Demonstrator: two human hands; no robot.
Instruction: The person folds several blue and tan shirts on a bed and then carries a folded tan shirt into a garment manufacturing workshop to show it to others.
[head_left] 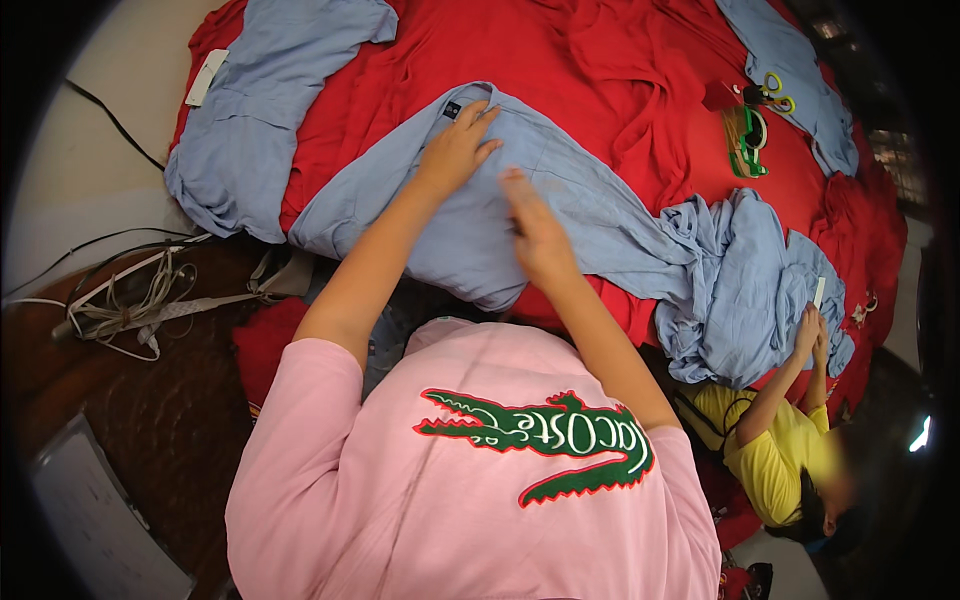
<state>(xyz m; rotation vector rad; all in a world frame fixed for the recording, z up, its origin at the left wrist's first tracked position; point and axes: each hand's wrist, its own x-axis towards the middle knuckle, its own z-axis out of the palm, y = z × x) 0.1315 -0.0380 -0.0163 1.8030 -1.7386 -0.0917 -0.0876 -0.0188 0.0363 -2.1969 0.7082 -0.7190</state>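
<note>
A light blue garment point(590, 210) lies spread before me over red cloth, with a small dark label point(452, 109) near its upper edge. My left hand point(458, 150) rests on it just beside that label, fingers spread. Lower and to the right, my right hand point(538, 235) is over the same garment, its fingers smeared by motion. Whether it grips any fabric cannot be made out. The garment's right end runs into a crumpled blue heap point(725, 290).
Another blue garment point(250, 130) with a white tag point(207, 78) lies at the left. Yellow-handled scissors point(778, 92) and a green tape dispenser point(744, 142) are at the right. A co-worker in yellow point(770, 440) handles blue cloth there. Cables and a power strip point(190, 305) lie at the lower left.
</note>
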